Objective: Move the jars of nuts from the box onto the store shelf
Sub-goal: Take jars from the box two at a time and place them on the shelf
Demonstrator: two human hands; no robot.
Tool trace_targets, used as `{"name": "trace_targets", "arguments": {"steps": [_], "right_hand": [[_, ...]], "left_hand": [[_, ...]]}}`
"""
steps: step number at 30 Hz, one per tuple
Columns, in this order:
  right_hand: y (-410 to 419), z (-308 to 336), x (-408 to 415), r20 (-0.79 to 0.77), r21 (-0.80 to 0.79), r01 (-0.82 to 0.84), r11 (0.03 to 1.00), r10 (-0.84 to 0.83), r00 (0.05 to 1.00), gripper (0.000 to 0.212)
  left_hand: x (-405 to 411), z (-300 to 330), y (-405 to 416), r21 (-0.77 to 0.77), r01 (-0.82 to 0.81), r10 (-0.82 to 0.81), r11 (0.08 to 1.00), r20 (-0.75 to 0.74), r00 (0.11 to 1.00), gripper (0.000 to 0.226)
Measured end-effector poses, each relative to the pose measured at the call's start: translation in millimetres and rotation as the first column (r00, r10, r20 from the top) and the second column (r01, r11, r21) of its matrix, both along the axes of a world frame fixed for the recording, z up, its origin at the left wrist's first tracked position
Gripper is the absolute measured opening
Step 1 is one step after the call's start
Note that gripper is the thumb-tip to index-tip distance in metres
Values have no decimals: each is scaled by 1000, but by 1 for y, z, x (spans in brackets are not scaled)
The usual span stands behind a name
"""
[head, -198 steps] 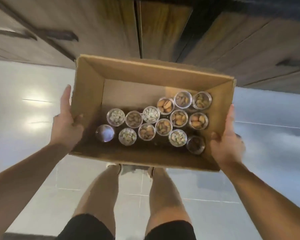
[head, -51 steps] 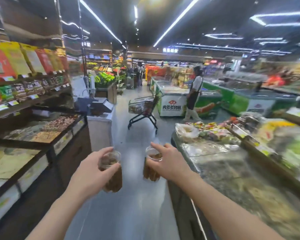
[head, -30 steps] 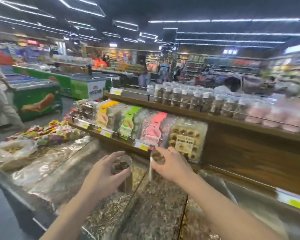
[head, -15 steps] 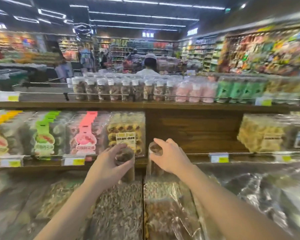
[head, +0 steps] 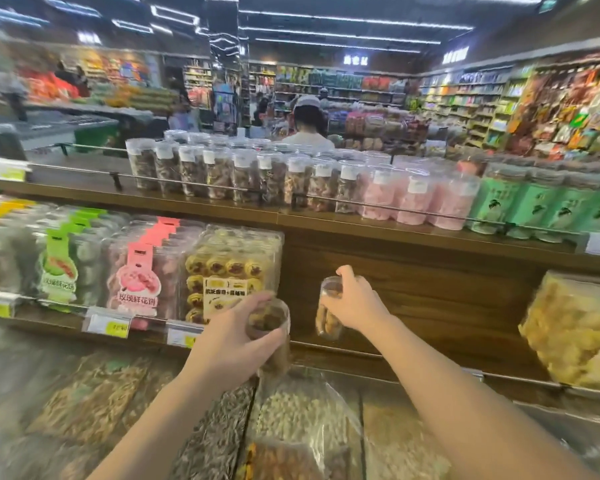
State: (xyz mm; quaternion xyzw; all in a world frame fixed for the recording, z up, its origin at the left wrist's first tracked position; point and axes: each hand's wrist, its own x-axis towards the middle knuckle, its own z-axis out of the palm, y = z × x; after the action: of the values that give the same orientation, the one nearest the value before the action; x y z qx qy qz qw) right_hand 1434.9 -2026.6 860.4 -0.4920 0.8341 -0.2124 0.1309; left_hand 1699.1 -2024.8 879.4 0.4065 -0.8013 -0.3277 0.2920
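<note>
Our left hand (head: pixel 231 344) fingers wrap a dark-nut jar (head: pixel 274 336); our right hand (head: pixel 355 301) clamps a pale-nut jar (head: pixel 328 315) near the wooden shelf (head: pixel 413 296).

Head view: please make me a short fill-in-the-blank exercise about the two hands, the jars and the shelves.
1. Each hand grips one ____.
2. The right hand holds its jar ____ than the left hand holds the other jar.
3. On the top shelf, the pink jars stand to the ____ of the brown jars.

Missing words: jar; higher; right
</note>
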Motion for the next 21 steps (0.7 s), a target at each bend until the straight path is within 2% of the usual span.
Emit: {"name": "trace_targets", "arguments": {"steps": [3,10,17,21], "right_hand": [[-38,-14,-32,16,25,23,999,-23,1000,64],[-100,-50,-70,-4,49,131,990,-131,991,65],[-112,-69,-80,7,84,138,987,-140,990,62],[-103,-55,-84,-41,98,153,983,-150,988,73]], "left_hand": [[-9,-2,-4,6,-22,22,1000,-18,1000,58],[-11,1,-17,-6,-62,62,998,12,998,57],[-17,-4,-34,-17,-39,41,999,95,995,59],[-38,-3,-48,-4,11,-11,1000,98,995,59]]}}
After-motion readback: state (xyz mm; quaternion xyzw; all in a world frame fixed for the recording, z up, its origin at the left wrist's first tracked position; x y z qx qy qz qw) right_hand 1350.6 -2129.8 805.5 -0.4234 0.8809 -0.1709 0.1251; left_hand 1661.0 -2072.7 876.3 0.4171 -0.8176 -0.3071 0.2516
